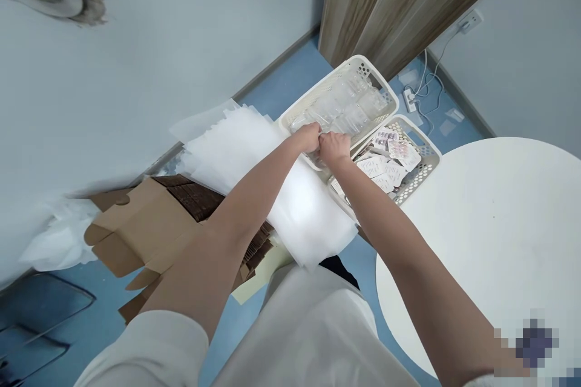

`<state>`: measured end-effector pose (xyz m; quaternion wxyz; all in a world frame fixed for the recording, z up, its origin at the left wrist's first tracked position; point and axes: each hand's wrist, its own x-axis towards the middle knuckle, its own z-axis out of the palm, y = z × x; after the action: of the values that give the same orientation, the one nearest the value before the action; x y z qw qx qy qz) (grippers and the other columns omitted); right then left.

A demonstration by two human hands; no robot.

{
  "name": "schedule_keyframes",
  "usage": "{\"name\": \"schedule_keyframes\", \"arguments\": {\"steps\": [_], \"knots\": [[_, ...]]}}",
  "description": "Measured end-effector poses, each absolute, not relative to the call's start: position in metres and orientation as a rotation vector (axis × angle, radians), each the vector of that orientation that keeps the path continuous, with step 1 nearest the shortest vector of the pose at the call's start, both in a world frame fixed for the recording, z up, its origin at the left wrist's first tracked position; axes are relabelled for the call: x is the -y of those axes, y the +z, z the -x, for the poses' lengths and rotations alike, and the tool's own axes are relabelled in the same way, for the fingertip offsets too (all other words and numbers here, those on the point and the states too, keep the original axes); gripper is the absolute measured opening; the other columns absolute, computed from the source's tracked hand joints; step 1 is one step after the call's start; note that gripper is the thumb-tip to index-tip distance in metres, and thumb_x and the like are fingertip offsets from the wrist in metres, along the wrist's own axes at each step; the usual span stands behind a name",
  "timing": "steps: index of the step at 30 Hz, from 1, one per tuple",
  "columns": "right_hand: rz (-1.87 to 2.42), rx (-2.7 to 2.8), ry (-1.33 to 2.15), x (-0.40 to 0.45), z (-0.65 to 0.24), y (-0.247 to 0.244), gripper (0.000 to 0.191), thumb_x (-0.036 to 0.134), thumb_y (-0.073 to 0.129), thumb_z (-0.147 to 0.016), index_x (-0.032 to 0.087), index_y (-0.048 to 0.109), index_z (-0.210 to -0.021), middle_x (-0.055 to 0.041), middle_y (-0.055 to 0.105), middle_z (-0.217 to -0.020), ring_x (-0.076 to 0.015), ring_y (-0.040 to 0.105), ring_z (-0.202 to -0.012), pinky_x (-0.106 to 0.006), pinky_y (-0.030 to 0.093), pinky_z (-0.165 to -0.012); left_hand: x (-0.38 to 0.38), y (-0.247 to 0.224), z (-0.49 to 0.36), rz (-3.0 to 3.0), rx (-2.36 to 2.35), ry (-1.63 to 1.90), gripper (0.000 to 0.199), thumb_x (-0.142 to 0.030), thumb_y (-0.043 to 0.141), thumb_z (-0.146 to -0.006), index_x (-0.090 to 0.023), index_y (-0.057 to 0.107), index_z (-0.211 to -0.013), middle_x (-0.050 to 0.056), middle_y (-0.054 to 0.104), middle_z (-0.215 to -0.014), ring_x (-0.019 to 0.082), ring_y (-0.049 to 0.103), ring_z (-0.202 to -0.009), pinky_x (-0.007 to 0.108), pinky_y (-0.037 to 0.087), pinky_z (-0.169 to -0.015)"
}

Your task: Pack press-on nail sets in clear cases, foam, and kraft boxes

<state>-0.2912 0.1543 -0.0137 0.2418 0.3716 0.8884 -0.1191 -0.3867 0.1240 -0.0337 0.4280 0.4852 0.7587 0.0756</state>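
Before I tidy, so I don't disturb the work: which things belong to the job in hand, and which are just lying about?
Likely in the job:
left hand, right hand
perforated basket at the hands
clear plastic items inside
perhaps white sheets beside it

Apparently lying about:
power strip
white plastic bag
folded cardboard, though I cannot be sure

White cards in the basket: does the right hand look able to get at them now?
Probably yes: the right hand is close to the white cards, and their basket is open on top.
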Motion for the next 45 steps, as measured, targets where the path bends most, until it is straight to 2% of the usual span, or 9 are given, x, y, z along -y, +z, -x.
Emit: {"name": "schedule_keyframes", "arguments": {"steps": [5,11,18,22,26,30,36,41,45], "knots": [[-1.019,-2.461,-0.299,-0.159,0.293,-0.018,0.017,0.018,0.052,-0.075,0.013,0.06,-0.089,-0.0165,0.064,-0.086,-0.0285,0.061,-0.082,-0.037,0.038,-0.07,-0.122,-0.042,0.388,-1.154,-1.908,0.332,0.038,-0.009,0.054,-0.065,-0.017,0.051,-0.102,0.003,0.062,-0.084,0.019,0.054,-0.086,0.03,0.04,-0.076],[-1.234,-2.648,-0.42,-0.162,0.269,-0.003,0.021,0.025,0.047,-0.076,0.015,0.056,-0.093,-0.0149,0.063,-0.089,-0.0268,0.058,-0.084,-0.036,0.038,-0.072,-0.116,-0.045,0.397,-0.985,-2.031,0.864,0.035,-0.003,0.049,-0.066,-0.017,0.051,-0.098,0.002,0.06,-0.083,0.015,0.057,-0.079,0.028,0.041,-0.077],[-1.767,-2.574,-1.562,-0.14,0.217,0.02,0.035,0.037,0.05,-0.074,0.021,0.044,-0.105,-0.0028,0.063,-0.081,-0.0154,0.058,-0.066,-0.031,0.044,-0.066,-0.104,-0.016,0.378,-0.721,-1.882,1.329,0.028,-0.014,0.047,-0.074,-0.017,0.051,-0.102,0.005,0.058,-0.096,0.014,0.057,-0.086,0.029,0.043,-0.079],[-1.896,-2.281,-2.175,-0.117,0.18,0.04,0.04,0.043,0.058,-0.069,0.023,0.041,-0.1,-0.0001,0.064,-0.077,-0.013,0.058,-0.064,-0.028,0.045,-0.061,-0.081,0.012,0.343,-0.686,-1.605,1.318,0.03,-0.025,0.048,-0.077,-0.017,0.051,-0.106,0.005,0.058,-0.095,0.013,0.058,-0.081,0.029,0.044,-0.075],[-2.004,-2.037,-2.486,-0.087,0.13,0.062,0.04,0.041,0.062,-0.066,0.024,0.041,-0.096,-0.0001,0.065,-0.081,-0.0122,0.06,-0.065,-0.027,0.046,-0.061,-0.047,0.039,0.3,-0.795,-1.369,1.249,0.044,-0.026,0.063,-0.067,-0.014,0.051,-0.108,0.005,0.057,-0.092,0.011,0.057,-0.075,0.027,0.045,-0.073],[-2.196,-1.884,-2.576,-0.049,0.075,0.074,0.036,0.037,0.065,-0.063,0.023,0.046,-0.091,-0.0004,0.061,-0.091,-0.0112,0.059,-0.065,-0.027,0.048,-0.06,-0.022,0.058,0.246,-0.826,-1.209,1.203,0.047,-0.028,0.068,-0.064,-0.013,0.051,-0.105,0.004,0.058,-0.085,0.01,0.057,-0.071,0.026,0.046,-0.069],[-2.26,-1.584,-2.73,0.01,-0.014,0.079,0.033,0.04,0.067,-0.061,0.022,0.047,-0.08,0.0002,0.062,-0.083,-0.0147,0.062,-0.073,-0.03,0.049,-0.065,0.003,0.072,0.155,-0.877,-1.206,1.124,0.047,-0.029,0.07,-0.061,-0.014,0.049,-0.101,0.001,0.057,-0.076,0.007,0.055,-0.06,0.023,0.045,-0.061],[-2.286,-1.884,-2.519,0.035,-0.107,0.096,0.04,0.043,0.065,-0.064,0.023,0.05,-0.096,-0.0064,0.06,-0.104,-0.0175,0.058,-0.091,-0.034,0.047,-0.077,0.016,0.087,0.089,-1.015,-1.142,0.899,0.055,-0.028,0.07,-0.061,-0.017,0.044,-0.108,0.002,0.059,-0.076,0.01,0.057,-0.064,0.024,0.045,-0.062],[-2.211,-2.111,-2.338,0.047,-0.174,0.111,0.037,0.042,0.064,-0.065,0.021,0.054,-0.094,-0.007,0.06,-0.101,-0.0159,0.058,-0.083,-0.034,0.046,-0.075,0.019,0.102,0.032,-1.254,-1.028,0.65,0.056,-0.026,0.07,-0.061,-0.019,0.045,-0.11,0.003,0.061,-0.078,0.01,0.057,-0.062,0.025,0.044,-0.06]]}}
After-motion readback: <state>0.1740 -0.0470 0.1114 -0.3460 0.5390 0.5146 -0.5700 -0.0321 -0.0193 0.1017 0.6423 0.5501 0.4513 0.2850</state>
